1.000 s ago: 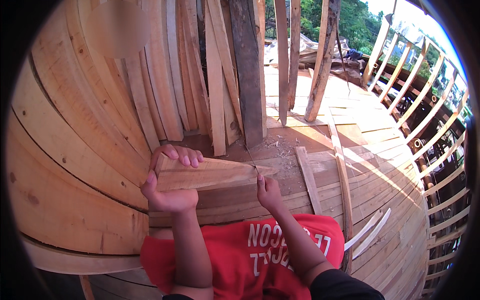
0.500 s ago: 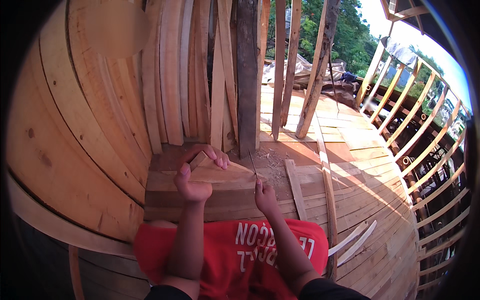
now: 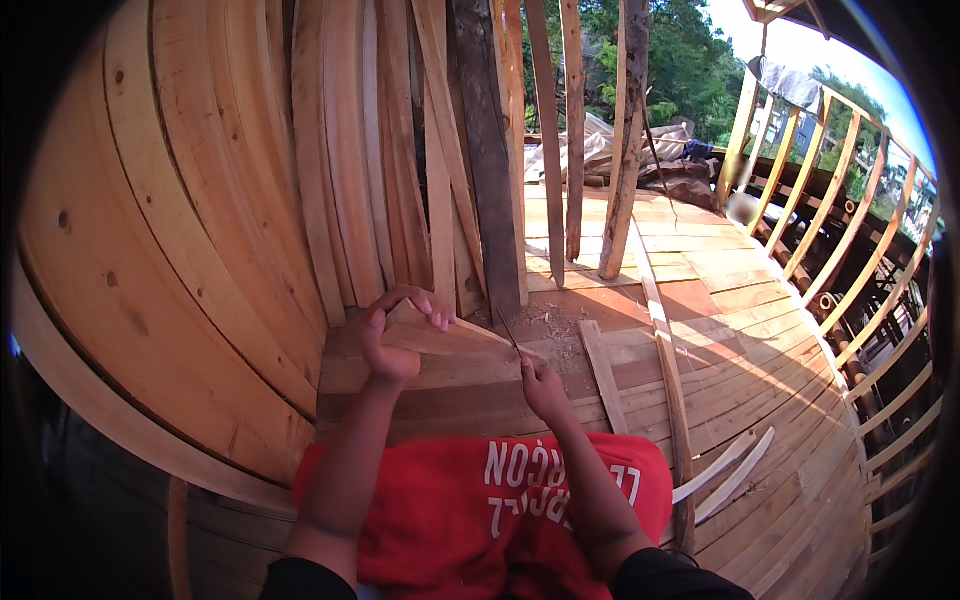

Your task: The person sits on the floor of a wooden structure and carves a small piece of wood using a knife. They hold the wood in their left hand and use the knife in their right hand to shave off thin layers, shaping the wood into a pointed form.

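My left hand (image 3: 388,350) is wrapped round the wide end of a tapering piece of wood (image 3: 470,340), thumb on the near side and fingers over the far edge. The narrow end points right, toward my right hand (image 3: 545,390). That hand is closed on a thin, dark, straight blade (image 3: 508,326), which slants up and left past the wood's narrow end. The blade looks close to the wood, but contact is hard to make out. The blade's handle is hidden in my fist.
Red cloth (image 3: 430,480) with white lettering covers my lap. Wood shavings (image 3: 565,345) lie ahead on the plank floor (image 3: 760,400). A loose batten (image 3: 602,375) and a long strip (image 3: 668,370) lie right. Upright boards (image 3: 350,150) and a dark post (image 3: 490,150) stand ahead; a slatted railing (image 3: 830,210) curves at right.
The whole view has shifted a little. Both hands keep their holds; the blade sits at a slightly different slant, and the wood's broad face shows less.
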The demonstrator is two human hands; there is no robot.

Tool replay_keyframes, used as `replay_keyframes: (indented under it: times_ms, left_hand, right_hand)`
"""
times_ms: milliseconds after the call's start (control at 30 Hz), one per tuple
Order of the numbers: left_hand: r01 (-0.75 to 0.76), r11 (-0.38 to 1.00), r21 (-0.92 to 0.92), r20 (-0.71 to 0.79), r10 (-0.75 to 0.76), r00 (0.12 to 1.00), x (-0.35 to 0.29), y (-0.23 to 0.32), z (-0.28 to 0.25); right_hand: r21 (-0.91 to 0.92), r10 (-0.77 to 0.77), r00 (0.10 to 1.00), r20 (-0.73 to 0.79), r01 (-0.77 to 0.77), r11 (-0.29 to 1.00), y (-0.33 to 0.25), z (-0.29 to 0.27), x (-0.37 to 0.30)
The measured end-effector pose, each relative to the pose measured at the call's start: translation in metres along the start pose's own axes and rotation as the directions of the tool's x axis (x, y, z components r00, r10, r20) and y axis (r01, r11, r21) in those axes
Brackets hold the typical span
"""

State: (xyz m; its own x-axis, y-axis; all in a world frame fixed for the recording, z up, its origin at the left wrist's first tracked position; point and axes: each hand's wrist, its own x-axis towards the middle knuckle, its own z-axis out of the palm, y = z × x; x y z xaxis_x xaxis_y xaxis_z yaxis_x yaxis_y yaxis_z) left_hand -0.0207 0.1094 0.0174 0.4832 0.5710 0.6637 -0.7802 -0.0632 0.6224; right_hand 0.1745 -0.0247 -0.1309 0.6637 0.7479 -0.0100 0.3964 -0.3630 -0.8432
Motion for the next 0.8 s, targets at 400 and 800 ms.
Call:
replay_keyframes:
  times_ms: [400,800]
  left_hand:
    - [-0.082,0.996,-0.028,-0.054,0.081,0.995,-0.011,-0.007,0.001]
    - [-0.102,0.995,-0.019,-0.206,0.095,0.974,0.001,-0.001,-0.03]
  right_hand:
    - [-0.019,-0.118,0.989,-0.089,0.116,0.993,0.015,0.02,0.016]
    - [-0.109,0.012,1.0,-0.008,-0.013,0.994,-0.02,0.036,0.005]
